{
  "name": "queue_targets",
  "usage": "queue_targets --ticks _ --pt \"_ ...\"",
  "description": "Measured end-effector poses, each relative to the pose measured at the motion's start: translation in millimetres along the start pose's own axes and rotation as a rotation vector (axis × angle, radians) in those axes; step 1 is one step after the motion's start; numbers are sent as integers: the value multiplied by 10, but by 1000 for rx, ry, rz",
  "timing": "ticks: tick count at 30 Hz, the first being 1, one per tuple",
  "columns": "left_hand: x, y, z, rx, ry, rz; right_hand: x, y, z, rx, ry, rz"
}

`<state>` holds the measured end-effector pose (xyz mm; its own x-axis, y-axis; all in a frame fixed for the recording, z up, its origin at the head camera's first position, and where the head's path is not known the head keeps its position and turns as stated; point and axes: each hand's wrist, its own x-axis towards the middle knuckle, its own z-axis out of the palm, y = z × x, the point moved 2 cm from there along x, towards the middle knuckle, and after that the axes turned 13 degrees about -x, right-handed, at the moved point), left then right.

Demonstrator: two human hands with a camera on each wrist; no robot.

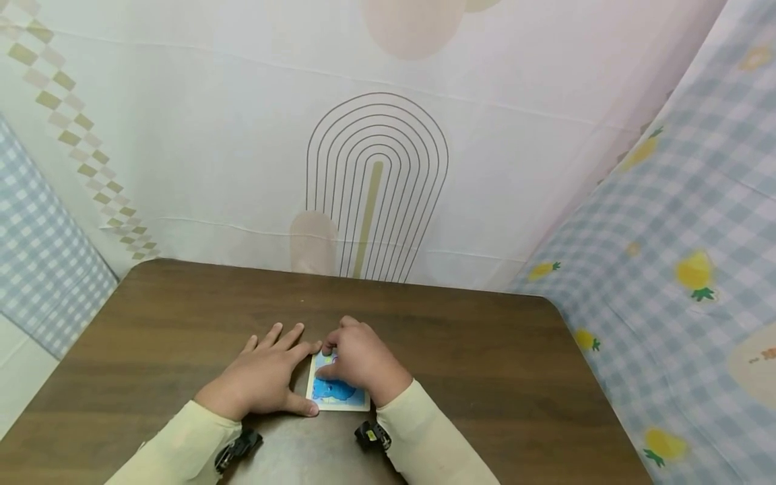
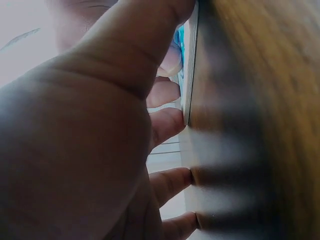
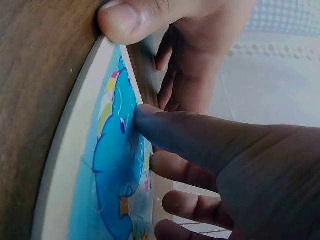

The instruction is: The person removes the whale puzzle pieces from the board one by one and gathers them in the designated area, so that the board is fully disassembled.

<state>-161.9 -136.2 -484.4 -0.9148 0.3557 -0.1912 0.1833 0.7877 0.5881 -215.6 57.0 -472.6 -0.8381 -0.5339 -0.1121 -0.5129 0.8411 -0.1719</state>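
Note:
A small jigsaw puzzle (image 1: pixel 337 392) with a blue animal picture and a pale raised frame lies flat on the brown table. My left hand (image 1: pixel 262 376) spreads its fingers on the table at the puzzle's left side, thumb at the near corner and index finger by the far one. Over the picture is my right hand (image 1: pixel 367 358), its thumb touching the blue animal. Its other fingers bend toward the puzzle's far part. In the right wrist view, seam lines cross the puzzle (image 3: pixel 112 165); no loose piece shows between thumb and fingers.
The wood-grain table (image 1: pixel 485 364) extends on both sides of the hands. A white patterned cloth (image 1: pixel 242 135) hangs behind its far edge, and a blue checked cloth (image 1: pixel 636 289) hangs at the right. Black wrist devices (image 1: pixel 238 450) sit at both cuffs.

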Motion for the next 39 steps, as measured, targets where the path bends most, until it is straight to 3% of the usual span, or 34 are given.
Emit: queue_targets --ticks 19,39 --pt "-14 7 4 -6 14 6 56 71 11 144 -143 -30" --pt "-5 -1 -11 -15 12 -3 93 -2 47 42 43 -8"
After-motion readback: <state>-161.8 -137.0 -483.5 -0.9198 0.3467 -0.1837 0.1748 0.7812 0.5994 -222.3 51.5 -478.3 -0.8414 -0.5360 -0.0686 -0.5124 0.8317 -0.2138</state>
